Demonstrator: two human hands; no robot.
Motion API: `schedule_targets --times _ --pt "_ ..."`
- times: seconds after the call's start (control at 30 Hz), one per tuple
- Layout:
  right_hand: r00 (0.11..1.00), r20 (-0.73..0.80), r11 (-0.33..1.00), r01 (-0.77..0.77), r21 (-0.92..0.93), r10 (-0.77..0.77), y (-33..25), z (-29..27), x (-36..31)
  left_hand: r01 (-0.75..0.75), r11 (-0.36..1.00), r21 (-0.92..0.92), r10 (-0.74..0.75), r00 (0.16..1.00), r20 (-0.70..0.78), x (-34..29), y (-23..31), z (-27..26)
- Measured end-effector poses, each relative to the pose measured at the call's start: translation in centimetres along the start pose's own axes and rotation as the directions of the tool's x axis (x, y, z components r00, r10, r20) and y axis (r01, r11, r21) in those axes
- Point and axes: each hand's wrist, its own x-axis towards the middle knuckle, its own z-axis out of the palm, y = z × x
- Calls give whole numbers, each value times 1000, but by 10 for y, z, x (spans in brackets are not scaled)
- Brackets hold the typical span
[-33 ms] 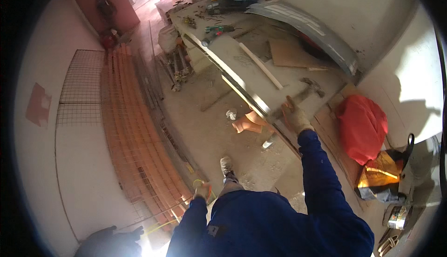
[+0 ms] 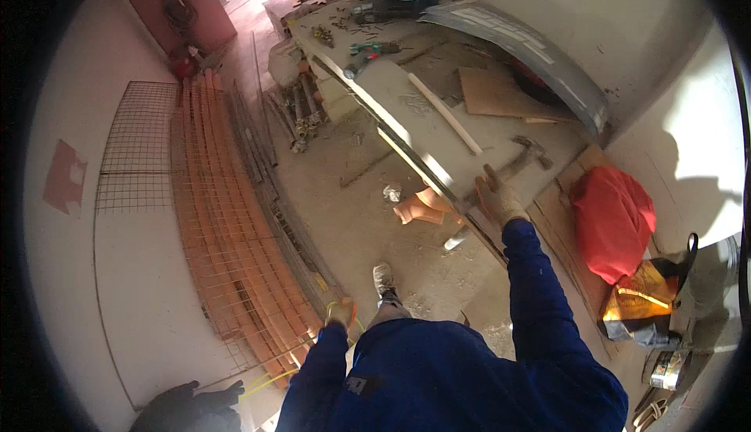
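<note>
My right hand (image 2: 501,201), in a pale work glove, is at the near edge of the worktable (image 2: 438,150). Its fingers are closed around the handle of a hammer (image 2: 533,153), whose head lies over the tabletop. Low on my left side, my left hand (image 2: 338,315) is closed on a thin yellow cord (image 2: 270,380), with something orange showing beside the fingers. That hand is small in view and its grip is partly hidden. A white strip (image 2: 444,111) and a drill (image 2: 368,58) lie farther back on the table.
Long orange ribbed pipes (image 2: 227,221) and wire mesh (image 2: 139,146) lie along the left wall. Orange pipe fittings (image 2: 418,209) are under the table edge. A red bag (image 2: 614,225) and a black-and-yellow bag (image 2: 640,303) sit at right. A dark glove-like shape (image 2: 188,407) shows lower left.
</note>
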Motion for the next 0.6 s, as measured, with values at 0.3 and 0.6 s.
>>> schedule_targets --times 0.3,0.6 --pt "974 -78 974 -217 -62 212 -19 15 29 -475 880 -26 475 874 106 138 334 -111" --pt "920 -21 915 -391 -99 391 -37 3 29 -863 393 317 848 473 238 152 542 -51"
